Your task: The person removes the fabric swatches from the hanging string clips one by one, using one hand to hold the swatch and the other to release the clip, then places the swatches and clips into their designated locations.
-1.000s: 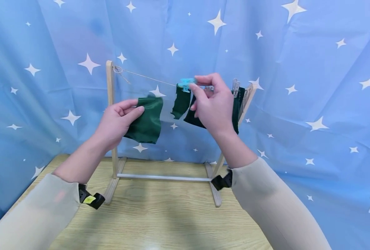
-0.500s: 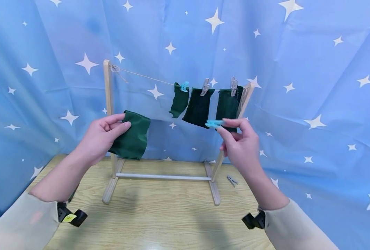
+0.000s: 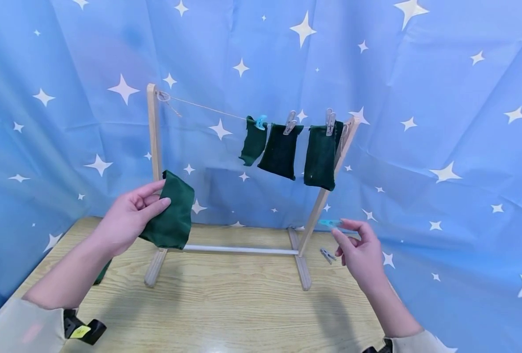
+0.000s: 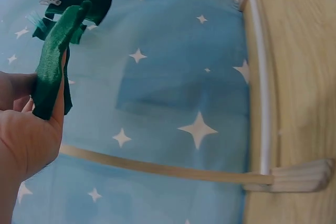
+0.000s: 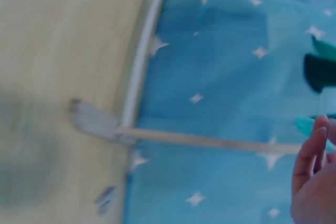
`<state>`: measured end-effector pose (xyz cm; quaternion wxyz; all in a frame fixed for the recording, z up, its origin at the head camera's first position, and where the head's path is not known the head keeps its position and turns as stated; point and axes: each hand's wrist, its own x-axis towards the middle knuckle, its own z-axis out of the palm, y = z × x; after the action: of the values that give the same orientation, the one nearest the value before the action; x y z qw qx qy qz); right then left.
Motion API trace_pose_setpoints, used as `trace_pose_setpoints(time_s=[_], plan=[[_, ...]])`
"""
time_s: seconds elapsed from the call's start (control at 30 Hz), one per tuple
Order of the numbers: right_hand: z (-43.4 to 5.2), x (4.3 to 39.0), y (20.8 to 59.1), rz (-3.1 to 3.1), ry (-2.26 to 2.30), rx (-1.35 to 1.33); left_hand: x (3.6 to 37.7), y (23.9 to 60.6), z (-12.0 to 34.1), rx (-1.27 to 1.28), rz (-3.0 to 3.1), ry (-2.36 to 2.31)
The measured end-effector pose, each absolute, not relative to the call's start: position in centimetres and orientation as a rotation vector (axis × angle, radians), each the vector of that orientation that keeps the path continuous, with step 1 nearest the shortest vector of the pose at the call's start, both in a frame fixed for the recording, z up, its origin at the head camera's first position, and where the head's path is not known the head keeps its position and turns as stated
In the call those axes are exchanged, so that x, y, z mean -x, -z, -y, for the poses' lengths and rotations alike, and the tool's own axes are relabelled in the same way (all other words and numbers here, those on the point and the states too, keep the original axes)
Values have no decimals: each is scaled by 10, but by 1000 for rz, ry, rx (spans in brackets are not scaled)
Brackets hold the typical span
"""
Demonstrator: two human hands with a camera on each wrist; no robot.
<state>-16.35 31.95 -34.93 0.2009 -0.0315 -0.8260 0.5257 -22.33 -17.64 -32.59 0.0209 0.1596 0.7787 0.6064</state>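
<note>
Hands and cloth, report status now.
Left hand pinches green cloth, off the line. Right hand pinches blue clip. In the way: three cloths clipped along line's right part.

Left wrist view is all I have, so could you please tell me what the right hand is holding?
Observer: The right hand pinches a small light-blue clothespin.
Operator: Thank you; does anything lie loose over there?
Observer: Yes, a small grey clothespin lies on the pale wood-grain table, right of the wooden rack's right foot.
Operator: Is any fabric hidden from me?
Observer: Yes, a bit of dark green fabric shows beside the left forearm, partly hidden.
</note>
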Motion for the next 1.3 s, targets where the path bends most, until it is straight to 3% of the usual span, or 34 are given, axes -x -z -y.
trace_pose_setpoints(time_s=[0.53,1.3], plan=[[-395,184,418,2383,-1544,482,221,389,233,-315,-2362,-1915],[-444,221,491,2515,-1451,752,223,445,285,-54,-2385,-1779]])
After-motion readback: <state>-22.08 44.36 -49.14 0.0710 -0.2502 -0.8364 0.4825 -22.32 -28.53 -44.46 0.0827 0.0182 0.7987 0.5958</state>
